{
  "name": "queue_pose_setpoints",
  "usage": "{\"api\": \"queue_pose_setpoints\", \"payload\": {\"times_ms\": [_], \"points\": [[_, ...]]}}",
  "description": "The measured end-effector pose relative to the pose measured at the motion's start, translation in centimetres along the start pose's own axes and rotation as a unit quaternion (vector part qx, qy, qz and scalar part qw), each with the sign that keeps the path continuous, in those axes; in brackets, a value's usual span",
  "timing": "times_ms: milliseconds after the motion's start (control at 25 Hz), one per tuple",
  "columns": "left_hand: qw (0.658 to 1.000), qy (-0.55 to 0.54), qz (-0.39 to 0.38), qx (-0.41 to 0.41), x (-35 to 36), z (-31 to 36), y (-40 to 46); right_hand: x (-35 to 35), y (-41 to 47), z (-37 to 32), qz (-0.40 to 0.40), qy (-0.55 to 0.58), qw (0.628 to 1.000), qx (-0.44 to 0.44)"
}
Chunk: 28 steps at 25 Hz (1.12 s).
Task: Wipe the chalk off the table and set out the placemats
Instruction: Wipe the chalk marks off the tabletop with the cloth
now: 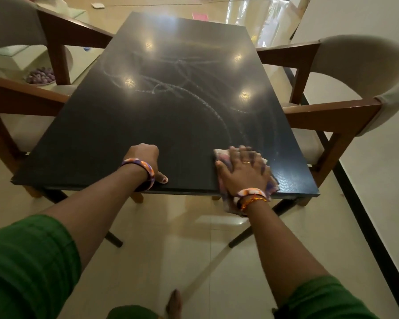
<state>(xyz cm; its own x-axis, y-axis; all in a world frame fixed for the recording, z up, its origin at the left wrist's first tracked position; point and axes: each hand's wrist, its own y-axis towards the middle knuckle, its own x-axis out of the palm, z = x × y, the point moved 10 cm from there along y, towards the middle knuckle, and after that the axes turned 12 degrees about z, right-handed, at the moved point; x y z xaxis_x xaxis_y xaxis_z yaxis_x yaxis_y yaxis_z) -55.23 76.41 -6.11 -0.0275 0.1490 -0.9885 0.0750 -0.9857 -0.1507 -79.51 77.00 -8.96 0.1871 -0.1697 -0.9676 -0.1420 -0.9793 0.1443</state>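
A black rectangular table [106, 125] fills the middle of the view, with white chalk scribbles [171, 88] looping across its centre and right side. My right hand [242, 171] lies flat, fingers spread, pressing a pale checked cloth [271, 184] against the table near the front right edge; part of the cloth hangs over the edge. My left hand [145, 161] rests on the front edge as a loose fist with the thumb out, holding nothing. No placemats are in view.
Wooden armchairs with pale upholstery stand at the left [16, 93] and right [346, 88] sides of the table. A white wall [378, 192] runs along the right. A bowl of purple items [40, 75] sits beyond the left chair. Glossy tiled floor lies all around.
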Motion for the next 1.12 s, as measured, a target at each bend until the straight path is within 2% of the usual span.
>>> {"api": "queue_pose_setpoints", "payload": {"times_ms": [120,200,240,320,440,520,600,760,840,920,1040,1120], "points": [[1.000,0.000,0.006,-0.012,0.0,-0.3,0.1,-1.9,0.8,10.4,-0.009,-0.026,0.990,0.141],[1.000,0.001,0.014,-0.016,-0.1,-0.4,0.5,-2.3,1.0,12.2,-0.016,-0.046,0.980,0.194],[1.000,0.000,0.018,-0.017,-0.2,-0.4,0.6,-2.0,0.9,11.1,-0.015,-0.052,0.980,0.194],[1.000,0.003,0.019,-0.019,-0.6,-0.2,0.8,-0.6,0.6,5.2,-0.014,-0.039,0.990,0.132],[1.000,0.020,-0.007,-0.014,-0.8,0.5,1.0,1.7,-1.6,-5.8,-0.041,0.002,0.999,-0.035],[0.999,0.029,-0.017,-0.011,-0.9,0.7,0.9,2.0,-1.5,-7.4,-0.054,0.010,0.995,-0.087],[1.000,0.026,-0.015,-0.007,-0.9,0.6,0.8,1.2,0.4,-2.9,-0.032,0.009,0.998,-0.045],[1.000,0.005,-0.019,-0.003,-0.2,-0.1,0.0,-1.3,2.5,10.2,-0.020,-0.014,0.989,0.146],[1.000,0.009,-0.024,-0.003,0.0,-0.3,-0.2,-1.8,2.3,11.2,-0.020,-0.043,0.978,0.205],[0.999,0.033,-0.034,0.009,-0.3,0.1,0.2,-1.0,1.9,6.3,-0.019,-0.048,0.986,0.160],[0.994,0.077,-0.068,0.032,-0.6,1.4,1.4,1.9,-0.1,-5.4,-0.068,-0.002,0.997,-0.039],[0.990,0.101,-0.087,0.037,-0.6,2.2,1.9,2.5,0.0,-7.9,-0.090,0.002,0.990,-0.109]]}}
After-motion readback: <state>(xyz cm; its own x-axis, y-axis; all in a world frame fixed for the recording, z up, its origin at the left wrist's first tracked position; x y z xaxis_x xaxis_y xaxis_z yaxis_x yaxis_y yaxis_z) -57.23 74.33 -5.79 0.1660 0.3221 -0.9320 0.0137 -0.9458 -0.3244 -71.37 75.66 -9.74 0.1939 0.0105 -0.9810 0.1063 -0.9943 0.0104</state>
